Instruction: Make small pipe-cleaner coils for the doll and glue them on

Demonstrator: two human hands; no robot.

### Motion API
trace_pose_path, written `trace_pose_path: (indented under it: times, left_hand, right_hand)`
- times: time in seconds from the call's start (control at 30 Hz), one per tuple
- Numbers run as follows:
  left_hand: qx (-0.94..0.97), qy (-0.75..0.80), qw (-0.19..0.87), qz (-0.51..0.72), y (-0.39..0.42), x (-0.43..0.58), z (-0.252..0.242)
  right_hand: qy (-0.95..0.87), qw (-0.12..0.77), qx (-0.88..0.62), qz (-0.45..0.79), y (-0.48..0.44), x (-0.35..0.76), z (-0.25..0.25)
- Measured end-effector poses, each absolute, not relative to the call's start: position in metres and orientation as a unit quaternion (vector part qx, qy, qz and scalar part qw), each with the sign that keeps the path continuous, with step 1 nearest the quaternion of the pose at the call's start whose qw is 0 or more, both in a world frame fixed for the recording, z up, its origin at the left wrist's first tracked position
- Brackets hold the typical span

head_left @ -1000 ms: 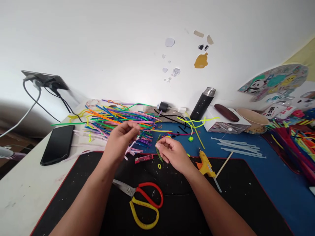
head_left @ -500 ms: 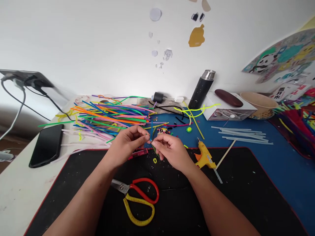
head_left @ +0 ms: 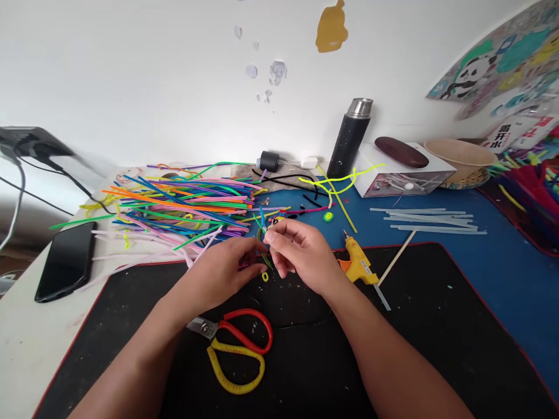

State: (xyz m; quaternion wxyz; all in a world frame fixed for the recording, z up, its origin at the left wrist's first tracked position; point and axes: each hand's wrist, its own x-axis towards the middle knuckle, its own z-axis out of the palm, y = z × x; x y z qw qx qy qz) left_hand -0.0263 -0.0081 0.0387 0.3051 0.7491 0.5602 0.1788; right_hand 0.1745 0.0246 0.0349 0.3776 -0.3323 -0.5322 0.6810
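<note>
- My right hand [head_left: 301, 256] pinches short blue and green pipe-cleaner pieces [head_left: 262, 217] between thumb and fingertips; their free ends stick up past my grip, toward the wall.
- My left hand [head_left: 227, 265] is just beside it, thumb and fingers parted, with nothing that I can see gripped between them.
- Near my left fingertips, a small yellow ring [head_left: 265, 277] lies on the black mat [head_left: 301, 361].
- Closer to me, the scissors [head_left: 209, 330] rest on that mat, one handle red and the other yellow, the blade tips hidden behind my left forearm.
- Beyond my left hand spreads a heap of coloured pipe cleaners [head_left: 187, 203], with a black phone [head_left: 65, 262] off to its left.
- To the right of my right hand lies a yellow glue gun [head_left: 358, 262], a wooden stick [head_left: 397, 258] beside it.
- Clear glue sticks [head_left: 428, 219] lie farther right.
</note>
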Motion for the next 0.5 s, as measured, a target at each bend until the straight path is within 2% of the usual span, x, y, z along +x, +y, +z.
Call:
trace_pose_path:
  times: [0.13,0.37,0.5]
  left_hand:
    - [0.703,0.61,0.252,0.265,-0.006,-0.025,0.036]
    - [0.736,0.52,0.322,0.292,-0.002,-0.026,0.024]
    - [0.732,0.562,0.207,0.326,0.007,-0.03,0.016]
  right_hand:
    - [-0.522,0.349,-0.316,0.711,0.021,0.172,0.036]
    - [-0.569,0.254,-0.293,0.725,0.009,0.161,0.032]
    - [-0.572,0.192,-0.281,0.747,0.003,0.16,0.033]
